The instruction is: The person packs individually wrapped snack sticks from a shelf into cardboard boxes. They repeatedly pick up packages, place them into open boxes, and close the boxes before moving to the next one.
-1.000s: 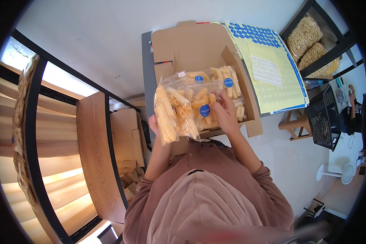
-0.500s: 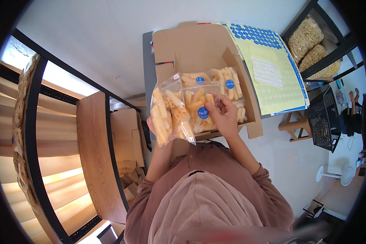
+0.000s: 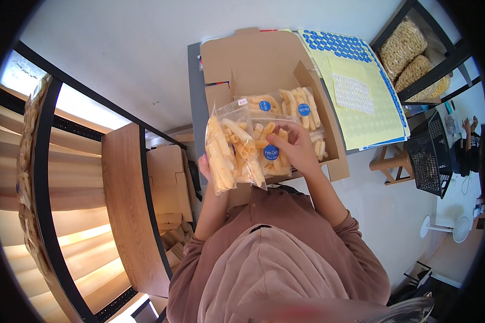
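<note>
R fingers: right hand (image 3: 297, 151) fingers curled on front of a clear snack bag (image 3: 272, 153) w/ round blue sticker, thumb side hidden; clamped on bag.
L fingers: left hand (image 3: 206, 168) mostly hidden behind a 2nd snack bag (image 3: 229, 153); only knuckle edge shows at 9 o'clock of bag. Closed round its back edge, bag held upright, tilted a bit.
Bags: both clear, full of pale yellow tube snacks; touching each other, L one overlaps the R one. Held over the near edge of the box.
Box: open cardboard box (image 3: 264, 64) at 12 o'clock of hands, flaps up; more stickered snack bags (image 3: 299, 107) lie inside at 1 o'clock of R hand.
Table: grey table (image 3: 195, 86) under box.
Sticker sheets: yellow sheets (image 3: 361, 107) w/ blue round stickers at 2 o'clock, just beside box.
Rack: black rack w/ big snack sacks (image 3: 409, 54) far at 2 o'clock.
Shelf: wood shelf unit (image 3: 126, 204) at 8 o'clock, well apart.
Step (judged): handling 2 bags at box mouth, R bag near box contents.
Next move needs (judged): keep grip on slippery film, steady wrists, clear the box's near wall so bags don't snag.
</note>
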Demonstrator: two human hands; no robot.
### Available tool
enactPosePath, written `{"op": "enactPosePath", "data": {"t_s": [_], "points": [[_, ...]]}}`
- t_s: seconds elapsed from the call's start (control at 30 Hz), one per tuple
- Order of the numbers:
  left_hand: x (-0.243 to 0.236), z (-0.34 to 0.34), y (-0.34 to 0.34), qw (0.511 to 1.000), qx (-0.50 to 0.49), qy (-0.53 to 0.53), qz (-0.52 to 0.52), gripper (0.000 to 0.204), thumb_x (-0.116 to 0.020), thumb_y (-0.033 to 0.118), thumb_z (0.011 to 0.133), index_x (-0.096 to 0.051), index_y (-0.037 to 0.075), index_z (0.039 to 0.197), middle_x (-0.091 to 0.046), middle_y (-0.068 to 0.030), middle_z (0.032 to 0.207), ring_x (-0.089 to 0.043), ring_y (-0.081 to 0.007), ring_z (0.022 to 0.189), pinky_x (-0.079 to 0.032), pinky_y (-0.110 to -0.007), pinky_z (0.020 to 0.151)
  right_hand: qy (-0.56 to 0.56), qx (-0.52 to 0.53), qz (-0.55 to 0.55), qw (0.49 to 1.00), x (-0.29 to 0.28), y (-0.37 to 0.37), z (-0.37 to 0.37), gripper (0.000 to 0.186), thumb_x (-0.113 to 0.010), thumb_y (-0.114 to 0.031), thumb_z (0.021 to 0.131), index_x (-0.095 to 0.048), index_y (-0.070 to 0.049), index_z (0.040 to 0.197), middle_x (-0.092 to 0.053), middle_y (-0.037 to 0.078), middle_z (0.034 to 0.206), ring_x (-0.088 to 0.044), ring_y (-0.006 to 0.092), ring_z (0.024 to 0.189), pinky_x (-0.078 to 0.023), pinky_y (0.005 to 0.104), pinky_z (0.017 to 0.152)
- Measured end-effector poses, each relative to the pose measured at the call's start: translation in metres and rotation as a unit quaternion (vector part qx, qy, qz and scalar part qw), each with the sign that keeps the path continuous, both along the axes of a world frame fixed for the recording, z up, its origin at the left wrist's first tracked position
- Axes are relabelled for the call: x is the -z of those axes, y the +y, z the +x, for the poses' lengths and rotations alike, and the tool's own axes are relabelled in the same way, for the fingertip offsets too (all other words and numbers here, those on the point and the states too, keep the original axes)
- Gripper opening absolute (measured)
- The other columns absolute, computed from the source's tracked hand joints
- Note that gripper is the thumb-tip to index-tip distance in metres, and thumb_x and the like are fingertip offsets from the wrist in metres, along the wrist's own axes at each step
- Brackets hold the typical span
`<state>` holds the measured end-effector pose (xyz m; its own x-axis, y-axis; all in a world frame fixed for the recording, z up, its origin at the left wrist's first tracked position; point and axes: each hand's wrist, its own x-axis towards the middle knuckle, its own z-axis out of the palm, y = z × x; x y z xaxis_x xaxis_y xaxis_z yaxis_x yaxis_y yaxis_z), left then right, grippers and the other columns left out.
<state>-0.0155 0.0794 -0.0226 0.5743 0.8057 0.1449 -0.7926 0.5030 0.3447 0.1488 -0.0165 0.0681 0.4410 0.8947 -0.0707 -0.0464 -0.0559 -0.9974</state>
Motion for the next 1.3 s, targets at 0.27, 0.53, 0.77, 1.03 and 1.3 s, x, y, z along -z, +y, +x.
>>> {"op": "enactPosePath", "data": {"t_s": [0.27, 0.53, 0.77, 1.03, 1.3], "points": [[-0.017, 0.012, 0.005, 0.989, 0.053, -0.134, 0.028, 0.047, -0.036, 0.038, 0.092, -0.047, 0.003, 0.122, -0.055, -0.0124, 0.117, -0.053, -0.0243, 0.109, -0.044, -0.043, 0.093, -0.047, 0.081, 0.018, 0.995, 0.018, 0.009, -0.002, 0.026, -0.064, -0.014, 0.084, -0.060, 0.003, 0.103, -0.063, 0.005, 0.089, -0.058, 0.0078, 0.076, -0.047, 0.0210, 0.068], [-0.005, 0.013, 0.016, 0.967, 0.105, -0.231, -0.007, 0.063, -0.047, 0.045, 0.085, -0.040, 0.005, 0.133, -0.049, -0.0140, 0.129, -0.048, -0.0296, 0.118, -0.038, -0.047, 0.100, -0.095, 0.000, 0.069, 0.993, 0.010, 0.010, -0.001, 0.063, -0.063, -0.011, 0.085, -0.028, 0.000, 0.137, -0.060, 0.006, 0.104, -0.057, 0.0105, 0.091, -0.047, 0.0235, 0.078], [0.013, 0.007, 0.021, 0.995, 0.032, -0.086, 0.024, 0.062, -0.046, 0.044, 0.085, -0.039, 0.006, 0.134, -0.047, -0.0141, 0.131, -0.047, -0.0302, 0.119, -0.038, -0.049, 0.100, -0.029, -0.064, -0.008, 0.997, 0.000, 0.003, 0.008, 0.075, -0.080, -0.017, 0.069, -0.039, 0.001, 0.130, -0.061, 0.007, 0.102, -0.058, 0.0118, 0.091, -0.048, 0.0267, 0.081], [0.013, 0.001, 0.019, 1.000, -0.005, 0.001, 0.024, 0.063, -0.044, 0.045, 0.086, -0.039, 0.006, 0.134, -0.047, -0.0141, 0.131, -0.046, -0.0307, 0.119, -0.038, -0.049, 0.100, 0.035, -0.074, -0.023, 0.996, 0.002, 0.001, 0.010, 0.064, -0.075, -0.007, 0.072, -0.043, 0.003, 0.126, -0.062, 0.005, 0.099, -0.057, 0.0077, 0.088, -0.048, 0.0222, 0.076], [0.011, 0.006, 0.024, 0.970, 0.098, -0.224, -0.003, 0.069, -0.047, 0.050, 0.084, -0.034, 0.008, 0.137, -0.039, -0.0128, 0.137, -0.039, -0.0324, 0.125, -0.033, -0.050, 0.102, 0.026, -0.013, 0.006, 1.000, -0.007, 0.004, -0.001, 0.071, -0.064, -0.002, 0.082, -0.022, 0.004, 0.139, -0.059, 0.011, 0.107, -0.056, 0.0107, 0.092, -0.047, 0.0246, 0.077]]}}
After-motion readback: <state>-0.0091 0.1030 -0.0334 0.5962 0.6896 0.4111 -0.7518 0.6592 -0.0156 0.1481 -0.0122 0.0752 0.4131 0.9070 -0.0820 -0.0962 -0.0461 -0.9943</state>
